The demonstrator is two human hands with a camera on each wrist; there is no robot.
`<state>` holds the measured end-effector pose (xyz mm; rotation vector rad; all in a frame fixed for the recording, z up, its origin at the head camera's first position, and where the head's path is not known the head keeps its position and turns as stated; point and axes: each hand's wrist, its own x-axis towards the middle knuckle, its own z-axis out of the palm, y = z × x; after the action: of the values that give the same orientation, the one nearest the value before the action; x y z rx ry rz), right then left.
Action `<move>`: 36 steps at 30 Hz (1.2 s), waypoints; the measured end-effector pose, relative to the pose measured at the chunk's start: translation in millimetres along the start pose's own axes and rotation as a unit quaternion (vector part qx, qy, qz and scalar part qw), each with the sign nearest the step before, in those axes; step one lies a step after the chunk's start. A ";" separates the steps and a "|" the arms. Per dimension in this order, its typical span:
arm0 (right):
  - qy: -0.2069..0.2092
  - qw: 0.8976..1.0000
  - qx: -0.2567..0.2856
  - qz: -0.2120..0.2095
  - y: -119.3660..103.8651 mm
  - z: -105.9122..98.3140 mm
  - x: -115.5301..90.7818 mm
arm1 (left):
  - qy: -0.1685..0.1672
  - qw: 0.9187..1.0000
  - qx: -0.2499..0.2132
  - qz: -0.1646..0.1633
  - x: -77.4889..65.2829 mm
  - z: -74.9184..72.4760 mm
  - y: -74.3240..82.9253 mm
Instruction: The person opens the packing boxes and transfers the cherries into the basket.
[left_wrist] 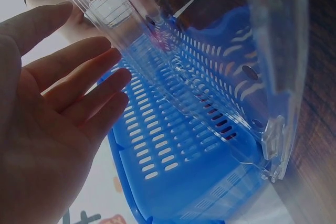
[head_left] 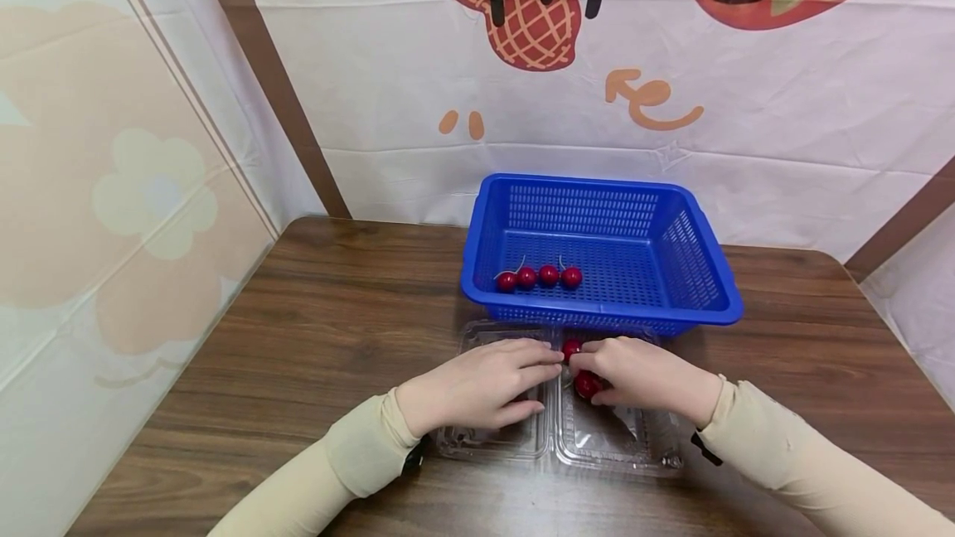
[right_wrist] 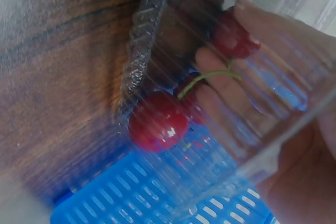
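Observation:
A clear plastic clamshell box point(head_left: 597, 442) lies opened on the table, its two halves side by side. My right hand point(head_left: 645, 375) reaches into the right half and pinches a red cherry point(right_wrist: 234, 35) between thumb and fingers. Farther back in that half sits another cherry point(head_left: 570, 349). Two cherries show beyond the fingers in the right wrist view, the nearer one point(right_wrist: 157, 120) with a green stem beside it. Over the left half, my left hand point(head_left: 492, 379) has its fingers extended toward the middle fold and holds nothing. Whether its fingertips touch the plastic I cannot tell.
Just behind the box stands a blue perforated basket point(head_left: 589, 309). Several cherries point(head_left: 548, 275) lie in a row at its front left. The wooden table point(head_left: 321, 330) extends to both sides, and a printed cloth point(head_left: 388, 106) hangs behind it.

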<state>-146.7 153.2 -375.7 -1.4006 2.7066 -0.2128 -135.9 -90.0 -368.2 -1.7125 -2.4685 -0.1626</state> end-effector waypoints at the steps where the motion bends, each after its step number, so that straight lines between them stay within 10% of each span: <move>1: -0.001 1.000 0.001 -0.001 0.2 0.3 0.1 | 0.000 1.000 0.000 0.000 0.0 0.2 0.0; 36: 0.017 1.000 0.007 -0.005 -1.3 -10.2 -5.3 | 0.001 1.000 0.004 -0.002 -0.3 0.3 0.9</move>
<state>-144.0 157.6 -365.4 -1.4194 2.7199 -0.2575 -135.0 -89.9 -368.5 -1.7048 -2.4685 -0.1546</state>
